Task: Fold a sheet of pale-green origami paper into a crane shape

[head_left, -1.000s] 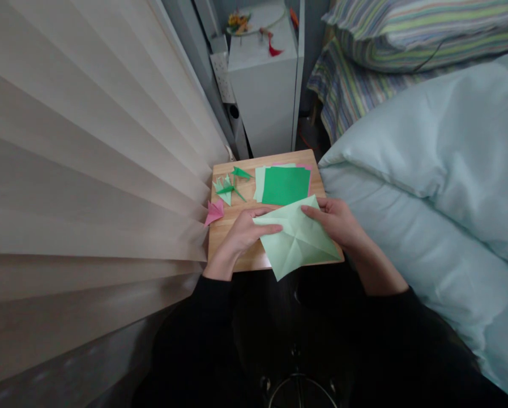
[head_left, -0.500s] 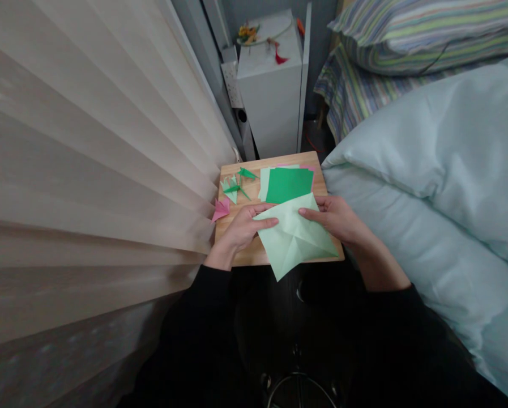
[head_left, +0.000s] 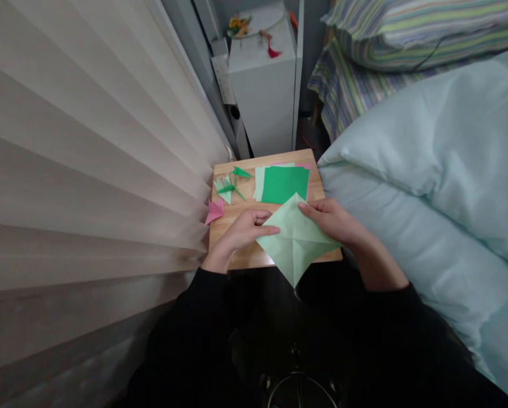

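Note:
A pale green sheet of origami paper (head_left: 295, 243), marked with crossing creases, is held up like a diamond over the near edge of a small wooden table (head_left: 247, 260). My left hand (head_left: 246, 229) pinches its left corner, thumb on top. My right hand (head_left: 332, 218) grips the upper right edge, also thumb on top; its other fingers are partly hidden behind the sheet. Just beyond lies a stack of coloured paper (head_left: 284, 184), dark green uppermost, with pale green and pink edges showing. Folded green paper cranes (head_left: 232, 188) and a pink folded piece (head_left: 214, 211) rest at the table's left.
A pleated curtain (head_left: 109, 170) hangs close along the left side. The bed with its pale blue quilt (head_left: 427, 170) borders the table on the right. Behind stands a white cabinet (head_left: 262, 90) with a red tassel (head_left: 272, 48) on top.
The pale green sheet has been turned so one corner points toward me and one away, and it looks flatter. Both hands still hold it. The view has shifted slightly.

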